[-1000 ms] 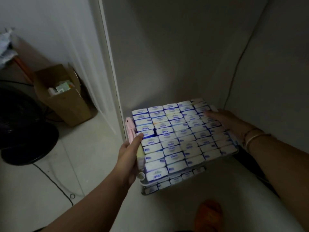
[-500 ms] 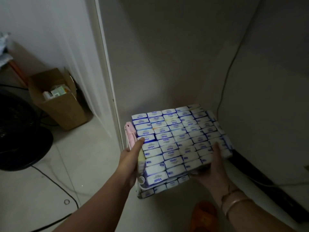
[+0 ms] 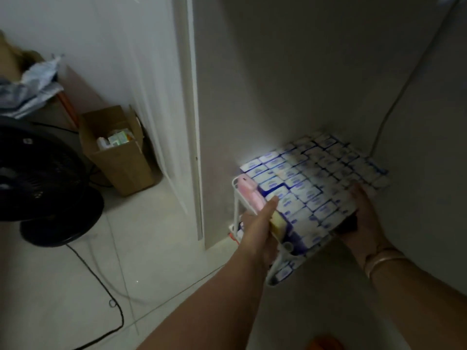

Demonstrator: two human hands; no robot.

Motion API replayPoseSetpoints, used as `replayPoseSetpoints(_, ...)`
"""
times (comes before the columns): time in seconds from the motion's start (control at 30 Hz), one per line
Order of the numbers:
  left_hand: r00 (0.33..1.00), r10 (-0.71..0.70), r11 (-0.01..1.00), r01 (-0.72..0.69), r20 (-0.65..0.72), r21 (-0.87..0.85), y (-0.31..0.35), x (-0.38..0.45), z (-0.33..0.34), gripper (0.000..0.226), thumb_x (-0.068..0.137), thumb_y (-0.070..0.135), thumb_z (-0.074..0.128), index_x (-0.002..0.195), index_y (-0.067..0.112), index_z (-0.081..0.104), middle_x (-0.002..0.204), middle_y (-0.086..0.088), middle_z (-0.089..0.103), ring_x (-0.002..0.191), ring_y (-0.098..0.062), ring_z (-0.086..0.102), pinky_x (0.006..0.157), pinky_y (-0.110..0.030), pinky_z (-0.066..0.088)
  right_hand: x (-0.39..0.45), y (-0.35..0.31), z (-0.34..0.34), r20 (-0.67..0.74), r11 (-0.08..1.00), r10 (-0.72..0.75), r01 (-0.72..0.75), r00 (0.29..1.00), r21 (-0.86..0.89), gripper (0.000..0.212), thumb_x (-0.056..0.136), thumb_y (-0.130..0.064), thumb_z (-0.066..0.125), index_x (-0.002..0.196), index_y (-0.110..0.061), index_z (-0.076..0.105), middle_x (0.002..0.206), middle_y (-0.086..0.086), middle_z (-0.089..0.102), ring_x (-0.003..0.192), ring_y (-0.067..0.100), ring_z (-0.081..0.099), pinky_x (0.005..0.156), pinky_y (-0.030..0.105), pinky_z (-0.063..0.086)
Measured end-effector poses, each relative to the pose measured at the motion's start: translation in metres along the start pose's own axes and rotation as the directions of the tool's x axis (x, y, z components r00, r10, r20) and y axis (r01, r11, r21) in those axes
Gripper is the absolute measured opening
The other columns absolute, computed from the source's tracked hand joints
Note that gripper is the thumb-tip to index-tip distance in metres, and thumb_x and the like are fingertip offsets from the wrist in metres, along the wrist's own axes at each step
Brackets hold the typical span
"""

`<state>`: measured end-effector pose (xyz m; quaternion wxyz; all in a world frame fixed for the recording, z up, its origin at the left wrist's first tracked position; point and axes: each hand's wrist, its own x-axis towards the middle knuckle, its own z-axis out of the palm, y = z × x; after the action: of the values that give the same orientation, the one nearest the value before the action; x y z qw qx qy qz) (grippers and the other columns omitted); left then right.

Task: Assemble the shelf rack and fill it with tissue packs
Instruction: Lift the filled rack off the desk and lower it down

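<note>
Shifted rightward into the wall corner: loaded shelf rack, tissue packs filling its top. Left hand fingers grip left edge; right hand fingers grip front edge. Filling looks complete; positioning under way.

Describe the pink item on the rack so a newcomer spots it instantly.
Start at the white door frame, then drop to the white rack of tissue packs at its foot. The pink pack sits on the rack's left edge, just beyond the left hand, the only pink among blue-and-white packs.

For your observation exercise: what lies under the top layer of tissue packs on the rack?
Under the top packs more packs show on a lower tier of the white rack. Both hands and the top layer cover the rest.
</note>
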<state>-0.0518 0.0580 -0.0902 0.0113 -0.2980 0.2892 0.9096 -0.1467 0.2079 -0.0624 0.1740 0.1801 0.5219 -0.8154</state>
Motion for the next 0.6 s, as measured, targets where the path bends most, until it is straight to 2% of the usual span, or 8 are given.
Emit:
replayPoseSetpoints(0.07,1.0,-0.009,1.0,0.009,-0.011,0.019,-0.007,0.006,0.008,0.078,0.073,0.034,0.081,0.137,0.027,0.037,0.125,-0.017,0.059,0.101,-0.032,0.063,0.08,-0.047,0.056,0.006,0.007,-0.006,0.026,0.997,0.048,-0.047,0.998,-0.064,0.038,0.096,-0.047,0.044,0.119,-0.021,0.061,0.108,0.002,0.072,0.091,0.02,0.07,0.071,0.037,0.057)
replayPoseSetpoints(0.13,0.999,-0.02,0.998,0.023,-0.05,0.061,-0.01,0.014,0.019,0.075,0.079,0.038,0.076,0.14,0.031,0.032,0.134,-0.008,0.053,0.115,-0.03,0.056,0.08,-0.045,0.055,0.007,0.013,-0.011,0.042,0.986,0.095,-0.088,0.995,-0.14,0.028,0.095,-0.041,0.049,0.105,-0.02,0.064,0.091,-0.001,0.075,0.086,0.02,0.069,0.073,0.038,0.054)
replayPoseSetpoints(0.23,0.986,-0.048,0.974,0.082,-0.16,0.212,-0.006,0.024,0.027,0.089,0.075,0.054,0.072,0.144,0.032,0.019,0.142,-0.005,0.043,0.124,-0.032,0.048,0.094,-0.053,0.048,0.012,0.01,-0.012,0.015,0.969,0.127,-0.121,0.992,-0.215,0.023,0.097,-0.037,0.049,0.094,-0.02,0.063,0.088,0.002,0.071,0.087,0.021,0.064,0.081,0.039,0.051)
replayPoseSetpoints(0.33,0.972,-0.078,0.94,0.146,-0.223,0.308,0.002,0.014,0.023,0.1,0.071,0.062,0.071,0.148,0.03,0.016,0.146,-0.006,0.038,0.126,-0.035,0.046,0.094,-0.058,0.047,0.01,0.01,-0.01,-0.035,0.946,0.114,-0.119,0.993,-0.3,0.026,0.096,-0.04,0.05,0.102,-0.018,0.063,0.092,0.002,0.066,0.083,0.021,0.062,0.084,0.042,0.048)
replayPoseSetpoints(0.4,0.968,-0.091,0.933,0.166,-0.235,0.319,0.005,0.007,0.017,0.1,0.073,0.06,0.071,0.149,0.028,0.015,0.147,-0.008,0.038,0.128,-0.035,0.045,0.097,-0.055,0.046,0.011,0.015,-0.012,-0.076,0.933,0.115,-0.134,0.99,-0.334,0.037,0.093,-0.045,0.052,0.114,-0.016,0.06,0.089,0.003,0.065,0.076,0.02,0.06,0.068,0.036,0.051)
replayPoseSetpoints(0.47,0.969,-0.072,0.924,0.153,-0.234,0.349,0.006,0.001,0.014,0.09,0.079,0.057,0.066,0.148,0.021,0.021,0.144,-0.008,0.042,0.126,-0.03,0.047,0.099,-0.046,0.044,0.003,0.02,-0.007,-0.097,0.908,0.136,-0.163,0.986,-0.386,0.04,0.092,-0.05,0.053,0.117,-0.02,0.06,0.086,0.004,0.063,0.07,0.019,0.058,0.054,0.028,0.048)
replayPoseSetpoints(0.53,0.973,-0.042,0.911,0.13,-0.226,0.392,0.013,-0.013,0.016,0.063,0.088,0.049,0.06,0.137,0.016,0.038,0.133,-0.008,0.051,0.115,-0.024,0.052,0.093,-0.038,0.044,0.002,0.029,-0.008,-0.108,0.925,0.119,-0.15,0.987,-0.35,0.041,0.085,-0.052,0.061,0.117,-0.026,0.059,0.097,0.005,0.066,0.08,0.022,0.063,0.056,0.026,0.051)
replayPoseSetpoints(0.6,0.972,0.011,0.886,0.099,-0.234,0.452,0.018,-0.024,0.017,0.032,0.094,0.036,0.056,0.117,0.015,0.049,0.114,-0.007,0.056,0.094,-0.018,0.055,0.083,-0.031,0.046,0.005,0.039,-0.008,-0.118,0.911,0.072,-0.114,0.99,-0.396,0.05,0.072,-0.055,0.07,0.111,-0.024,0.058,0.105,0.003,0.064,0.082,0.02,0.062,0.055,0.023,0.05)
